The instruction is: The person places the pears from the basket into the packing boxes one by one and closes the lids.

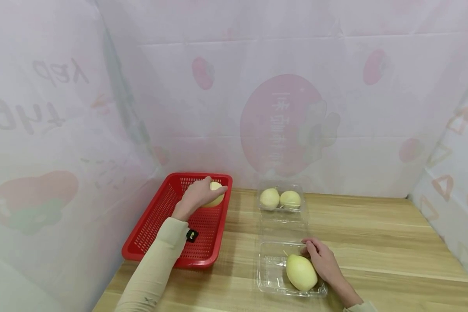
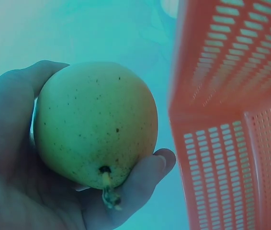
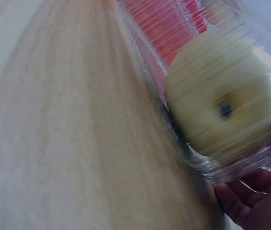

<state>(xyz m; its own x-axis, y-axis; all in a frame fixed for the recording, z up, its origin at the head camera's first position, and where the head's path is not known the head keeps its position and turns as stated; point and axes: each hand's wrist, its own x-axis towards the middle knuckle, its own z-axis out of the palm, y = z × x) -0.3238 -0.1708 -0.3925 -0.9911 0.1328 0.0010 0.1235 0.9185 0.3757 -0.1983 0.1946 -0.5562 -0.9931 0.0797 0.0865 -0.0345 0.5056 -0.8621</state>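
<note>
My left hand (image 1: 196, 197) grips a pale yellow pear (image 2: 95, 124), fingers and thumb curled round its sides and its short stem showing. In the head view the hand overlaps the far right part of a red plastic basket (image 1: 225, 225) with slotted walls. A clear plastic clamshell box (image 1: 271, 284) lies unfolded on the right. One yellow pear (image 1: 301, 273) lies in its near half, and two more pears (image 1: 270, 198) sit in a clear tray section at the back. My right hand (image 1: 324, 262) holds the near half's right edge, fingers curled at the rim beside the pear.
A wood-grain table (image 1: 374, 242) carries the basket on the left and the box nearer the middle. Printed white curtains (image 1: 203, 112) hang behind and on both sides. A small black object (image 1: 192, 235) shows beside the left cuff, over the basket.
</note>
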